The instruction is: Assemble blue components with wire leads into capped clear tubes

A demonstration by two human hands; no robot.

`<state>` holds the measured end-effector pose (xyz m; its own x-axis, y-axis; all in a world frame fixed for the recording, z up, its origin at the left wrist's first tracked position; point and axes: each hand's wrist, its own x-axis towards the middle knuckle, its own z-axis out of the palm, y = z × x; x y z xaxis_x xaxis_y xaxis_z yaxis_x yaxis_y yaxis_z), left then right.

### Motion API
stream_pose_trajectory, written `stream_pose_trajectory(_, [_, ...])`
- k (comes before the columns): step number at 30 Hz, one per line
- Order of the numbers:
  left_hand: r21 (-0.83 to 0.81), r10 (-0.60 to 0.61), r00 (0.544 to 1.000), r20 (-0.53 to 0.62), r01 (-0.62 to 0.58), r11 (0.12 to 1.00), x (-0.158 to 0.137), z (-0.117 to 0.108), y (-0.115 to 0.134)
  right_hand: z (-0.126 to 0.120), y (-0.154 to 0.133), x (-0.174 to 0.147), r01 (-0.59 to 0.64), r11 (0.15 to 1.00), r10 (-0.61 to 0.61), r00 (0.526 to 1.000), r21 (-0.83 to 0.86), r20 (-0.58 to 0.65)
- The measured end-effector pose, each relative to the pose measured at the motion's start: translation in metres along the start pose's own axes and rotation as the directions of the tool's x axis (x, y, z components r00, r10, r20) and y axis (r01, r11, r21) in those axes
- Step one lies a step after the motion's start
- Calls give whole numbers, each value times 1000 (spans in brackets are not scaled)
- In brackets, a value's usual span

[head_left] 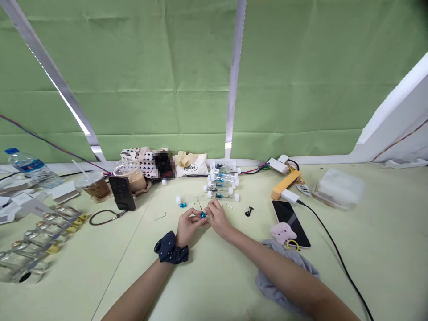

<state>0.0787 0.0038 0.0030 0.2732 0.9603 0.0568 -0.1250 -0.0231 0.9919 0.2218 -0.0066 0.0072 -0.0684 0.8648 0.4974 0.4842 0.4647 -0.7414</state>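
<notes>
A small, glossy blue rounded piece [203,215] is held just above a pale yellow-green tabletop [133,276], near the centre of the view. It is pinched between the thumb and fingertips of the left hand [190,225], whose wrist is circled by a dark navy fabric scrunchie with white dots [171,248]. A thin, dark metal rod [199,205] is seen slanting upward from the piece. The right hand [218,219] is brought in close beside it, with fingers drawn narrow; whether anything is gripped by them cannot be told.

Beyond the left hand, a second small blue piece [182,205] is seen lying next to a short white cylindrical cap [178,200]. To its left, a thin, bent metal key [160,216] is laid flat. Behind the hands, clear tubes with white end caps [222,183] are lined up, with blue parts enclosed. To the right, a small black part [249,211] is set apart, and farther out a flat black-screened phone [294,223] is partly covered by a pink plush charm [282,232].
</notes>
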Motion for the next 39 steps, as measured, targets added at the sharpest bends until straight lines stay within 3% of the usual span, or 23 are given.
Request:
stream_pose_trajectory(6, [-2,9,1000,-1,-9,1000,0,-2,-1,-3,0,1,53,998,-54,998,32,45])
stream_pose_trajectory(20, [-26,-9,1000,19,9,1000,-2,1,2,3,7,0,38,997,-43,996,-74,-75])
stream_pose_trajectory(39, [-2,6,1000,-18,-6,1000,-2,-3,1,1,6,1,64,998,-64,997,-1,39])
